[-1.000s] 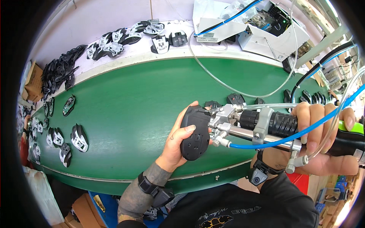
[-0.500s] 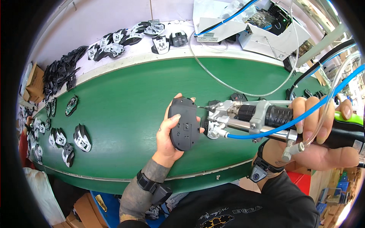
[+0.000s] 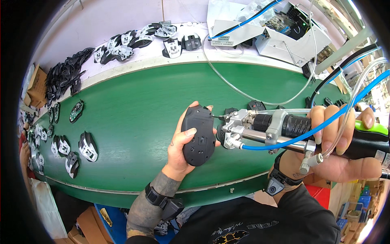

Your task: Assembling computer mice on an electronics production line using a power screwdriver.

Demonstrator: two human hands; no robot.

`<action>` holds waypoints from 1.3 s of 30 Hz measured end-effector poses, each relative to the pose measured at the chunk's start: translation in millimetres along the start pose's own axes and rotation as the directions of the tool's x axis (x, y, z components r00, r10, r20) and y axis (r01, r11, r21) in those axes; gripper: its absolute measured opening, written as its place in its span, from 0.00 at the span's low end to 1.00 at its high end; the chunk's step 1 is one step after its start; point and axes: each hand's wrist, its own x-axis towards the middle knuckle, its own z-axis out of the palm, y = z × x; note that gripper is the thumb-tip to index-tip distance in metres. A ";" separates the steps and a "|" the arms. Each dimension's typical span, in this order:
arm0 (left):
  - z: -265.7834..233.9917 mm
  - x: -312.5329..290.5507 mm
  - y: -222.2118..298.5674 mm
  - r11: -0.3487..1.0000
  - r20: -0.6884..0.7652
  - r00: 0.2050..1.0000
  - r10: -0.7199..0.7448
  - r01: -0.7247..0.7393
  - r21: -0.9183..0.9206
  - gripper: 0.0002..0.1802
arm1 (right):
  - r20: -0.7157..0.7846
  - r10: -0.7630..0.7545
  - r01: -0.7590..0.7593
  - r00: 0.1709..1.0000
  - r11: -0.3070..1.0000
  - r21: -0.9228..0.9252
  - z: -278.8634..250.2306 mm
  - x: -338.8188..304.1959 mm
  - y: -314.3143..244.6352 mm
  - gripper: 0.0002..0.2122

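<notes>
My left hand grips a black computer mouse by its sides, its underside with small holes facing up. In my right hand an electric screwdriver with a metal screw-feeding head is held sideways, fingers wrapped round its black and green body. A blue air hose and clear tubing run to the tool. Its tip reaches the mouse's upper right edge; whether it touches cannot be told. Behind the tool head, partly hidden, another mouse lies on the green belt.
Several mouse shells lie at the left of the belt. More white-and-black shells sit on the back ledge, beside a heap of black parts. An opened white machine stands at the back right. A clear tube loops over the belt.
The mouse in my left hand has shifted slightly right and down. The screwdriver has hardly moved. Mouse shells on the left have drifted slightly left.
</notes>
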 end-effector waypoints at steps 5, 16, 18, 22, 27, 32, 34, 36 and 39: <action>-14.2 4.9 11.2 0.107 0.090 0.938 0.336 -0.132 0.985 0.33 | -0.003 -0.055 0.055 0.998 0.998 0.016 -5.4 -0.7 -7.3 0.33; 1.5 6.8 15.1 -0.367 0.506 0.790 0.345 -0.383 0.848 0.21 | 0.024 -0.061 0.059 0.998 0.996 0.069 5.1 2.5 2.2 0.29; -5.8 6.0 14.6 -0.347 0.554 0.761 0.337 -0.447 0.825 0.13 | 0.079 -0.053 0.044 0.996 0.994 0.104 3.5 3.1 0.8 0.31; -6.3 8.2 13.9 -0.378 0.600 0.721 0.347 -0.478 0.793 0.09 | 0.009 -0.008 0.007 1.000 0.997 0.078 6.9 -0.5 -1.9 0.30; -5.1 5.3 13.6 -0.456 0.637 0.708 0.306 -0.478 0.751 0.10 | 0.198 -0.005 -0.021 0.980 0.991 0.129 3.4 7.0 1.9 0.29; -5.0 5.0 14.4 -0.471 0.659 0.723 0.209 -0.516 0.715 0.18 | 0.224 0.059 -0.100 0.973 0.980 0.174 5.1 8.5 -0.3 0.29; 8.4 7.1 14.9 -0.557 0.471 0.822 0.322 -0.237 0.796 0.29 | 0.183 0.082 -0.112 0.980 0.981 0.157 4.9 8.9 0.7 0.30; -13.9 5.1 13.1 -0.643 0.361 0.889 0.281 -0.105 0.759 0.35 | 0.161 0.091 -0.111 0.983 0.987 0.119 1.7 8.7 -3.6 0.31; -27.0 7.0 13.1 -0.569 0.190 0.948 0.254 -0.012 0.822 0.28 | 0.122 0.067 -0.076 0.990 0.995 0.067 -2.1 9.2 -6.3 0.32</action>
